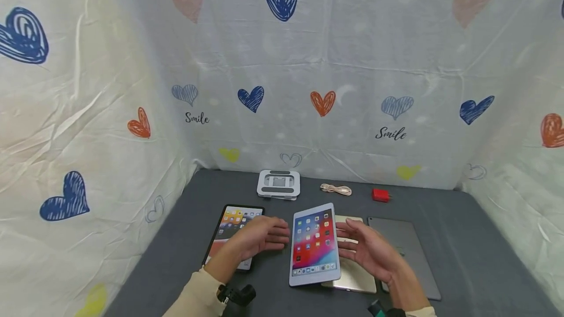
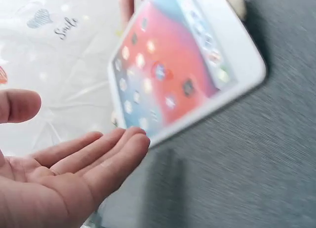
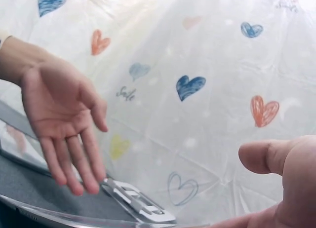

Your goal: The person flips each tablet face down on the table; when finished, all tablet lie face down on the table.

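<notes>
A white tablet with a lit screen of app icons stands tilted, its right side raised off the table. My right hand is at that raised edge, fingers extended and their tips partly hidden by the tablet; its thumb stands away from it. My left hand is held to the left of the tablet, fingers straight and palm facing it. In the left wrist view the fingertips appear close to the tablet's edge; contact cannot be made out. Beneath the left forearm lies a black-framed tablet, screen lit.
A gold tablet lies face down under the right hand, with a grey tablet beside it. Along the back are a folded silver stand, a coiled cable and a red charger. Heart-patterned curtains surround the dark table.
</notes>
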The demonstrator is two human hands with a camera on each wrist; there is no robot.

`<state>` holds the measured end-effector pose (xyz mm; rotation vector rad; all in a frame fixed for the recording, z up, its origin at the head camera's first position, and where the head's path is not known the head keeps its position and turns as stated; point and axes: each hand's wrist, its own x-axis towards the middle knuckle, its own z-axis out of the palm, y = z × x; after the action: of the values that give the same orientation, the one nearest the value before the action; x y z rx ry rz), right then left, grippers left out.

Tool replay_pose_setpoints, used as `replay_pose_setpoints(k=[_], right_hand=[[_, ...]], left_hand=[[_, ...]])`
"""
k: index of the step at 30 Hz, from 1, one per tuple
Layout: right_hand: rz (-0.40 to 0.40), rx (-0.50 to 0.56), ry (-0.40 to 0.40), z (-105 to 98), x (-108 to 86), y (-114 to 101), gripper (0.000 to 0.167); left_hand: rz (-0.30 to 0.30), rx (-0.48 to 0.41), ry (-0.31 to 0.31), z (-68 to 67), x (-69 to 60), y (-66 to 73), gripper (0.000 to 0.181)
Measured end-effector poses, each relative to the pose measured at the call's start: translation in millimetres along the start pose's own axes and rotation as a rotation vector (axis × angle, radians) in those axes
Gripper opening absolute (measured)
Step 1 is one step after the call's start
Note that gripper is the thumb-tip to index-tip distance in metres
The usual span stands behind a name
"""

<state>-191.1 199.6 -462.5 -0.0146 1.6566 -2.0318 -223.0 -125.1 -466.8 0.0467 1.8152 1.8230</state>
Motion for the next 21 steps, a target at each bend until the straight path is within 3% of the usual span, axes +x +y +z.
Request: replay_pose_setpoints(k=[9,21], right_hand=[[-0.044,-0.007,-0.053,6,1.8,-11,0.076],[-0.060,-0.085,-0.062,26,8.1,-24,0.076]], left_hand=[[0.071,-0.062,-0.061,3.6,-7.0,33.4,0.051],[0.121,-0.094,-0.112,12.5,-9.5,56.6,0.054]])
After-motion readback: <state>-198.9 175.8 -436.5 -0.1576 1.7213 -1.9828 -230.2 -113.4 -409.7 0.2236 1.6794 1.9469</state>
